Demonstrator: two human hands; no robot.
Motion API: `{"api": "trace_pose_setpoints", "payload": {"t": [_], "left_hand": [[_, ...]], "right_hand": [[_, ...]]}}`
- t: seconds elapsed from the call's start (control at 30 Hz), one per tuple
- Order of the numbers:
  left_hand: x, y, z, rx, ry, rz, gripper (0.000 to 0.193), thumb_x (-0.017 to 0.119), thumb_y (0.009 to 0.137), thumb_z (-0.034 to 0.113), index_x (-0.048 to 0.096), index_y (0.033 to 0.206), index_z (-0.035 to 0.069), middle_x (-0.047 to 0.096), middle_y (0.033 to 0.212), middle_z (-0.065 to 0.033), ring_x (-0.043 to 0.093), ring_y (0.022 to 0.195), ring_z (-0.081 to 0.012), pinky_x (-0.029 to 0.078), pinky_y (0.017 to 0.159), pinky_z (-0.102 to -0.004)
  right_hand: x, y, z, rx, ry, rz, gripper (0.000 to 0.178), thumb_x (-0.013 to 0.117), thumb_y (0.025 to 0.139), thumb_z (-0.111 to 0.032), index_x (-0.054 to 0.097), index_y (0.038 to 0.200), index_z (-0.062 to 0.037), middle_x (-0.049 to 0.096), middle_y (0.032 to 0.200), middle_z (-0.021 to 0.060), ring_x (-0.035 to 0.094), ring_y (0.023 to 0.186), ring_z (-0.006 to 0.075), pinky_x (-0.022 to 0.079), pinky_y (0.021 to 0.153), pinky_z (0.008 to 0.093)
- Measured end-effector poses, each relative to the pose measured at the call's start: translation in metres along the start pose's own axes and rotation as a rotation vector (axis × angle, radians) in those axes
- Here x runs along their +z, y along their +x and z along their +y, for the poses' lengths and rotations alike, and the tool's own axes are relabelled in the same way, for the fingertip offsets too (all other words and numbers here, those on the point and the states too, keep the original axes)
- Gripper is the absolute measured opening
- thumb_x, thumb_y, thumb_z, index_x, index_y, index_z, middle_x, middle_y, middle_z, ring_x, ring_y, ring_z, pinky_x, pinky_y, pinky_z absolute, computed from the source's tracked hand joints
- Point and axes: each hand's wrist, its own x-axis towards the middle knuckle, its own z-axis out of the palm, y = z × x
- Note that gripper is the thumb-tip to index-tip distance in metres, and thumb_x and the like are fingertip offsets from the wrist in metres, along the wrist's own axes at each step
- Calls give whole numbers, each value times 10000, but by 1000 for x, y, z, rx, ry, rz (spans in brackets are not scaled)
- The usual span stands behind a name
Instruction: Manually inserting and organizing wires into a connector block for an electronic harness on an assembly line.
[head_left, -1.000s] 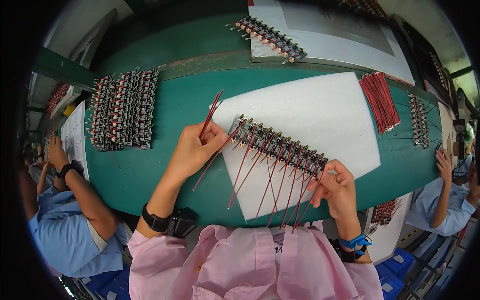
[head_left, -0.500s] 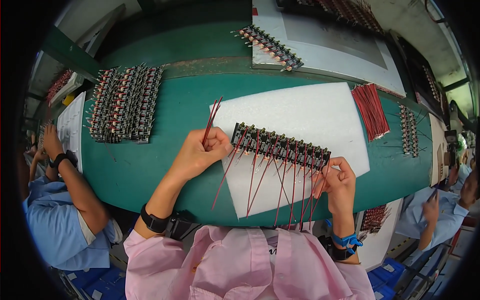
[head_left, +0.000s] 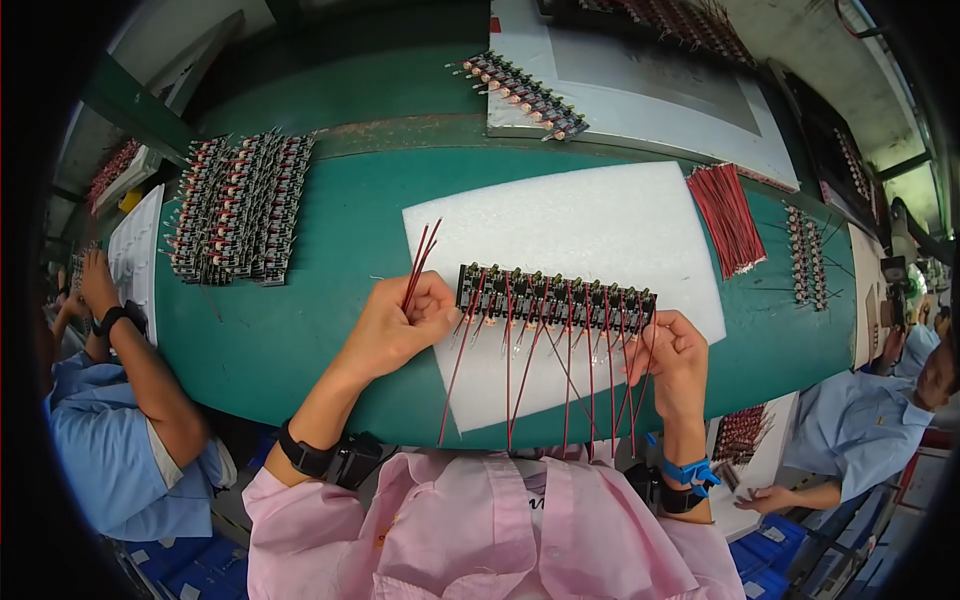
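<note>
A strip of black circuit boards [head_left: 555, 300] is held up over a white foam sheet [head_left: 590, 215]. Long dark red wires hang from it toward me. My right hand [head_left: 672, 362] pinches the strip's right end between thumb and fingers. Several loose red wires [head_left: 424, 258] stick up out of my left hand [head_left: 402, 322], whose fingers are closed round them. The left thumb is right beside the strip's left end; whether it touches, I cannot tell.
Stacked board strips [head_left: 238, 205] lie at the left on the green table [head_left: 350, 200]. Right of the foam sit a red wire bundle [head_left: 726, 218] and more strips [head_left: 806, 258]. Another strip [head_left: 525, 95] rests on a metal box [head_left: 640, 85]. Co-workers in blue sit on both sides.
The strip's left end has come down, so it hangs more level. My left hand has dropped slightly with its wires. The co-worker at the right has lowered a hand.
</note>
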Motion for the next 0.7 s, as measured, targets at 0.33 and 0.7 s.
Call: {"api": "trace_pose_setpoints", "payload": {"t": [0.33, 0.7], "left_hand": [[21, 15, 25, -155, -33, -144, 71, 556, 754, 85, 530, 718, 29, 437, 564, 68, 301, 439, 10, 188, 374, -165], [29, 56, 26, -44, 135, -207, 169, 553, 787, 198, 523, 732, 41, 374, 516, 81, 283, 426, 0, 190, 390, -168]], "right_hand": [[-30, -13, -10, 52, 170, 42, 100, 482, 790, -87, 485, 772, 11, 525, 536, 109, 476, 354, 150, 437, 391, 243], [-192, -105, -11, -222, 151, 509, 113, 508, 797, -134, 490, 773, -24, 520, 569, 63, 458, 360, 109, 460, 406, 228]]}}
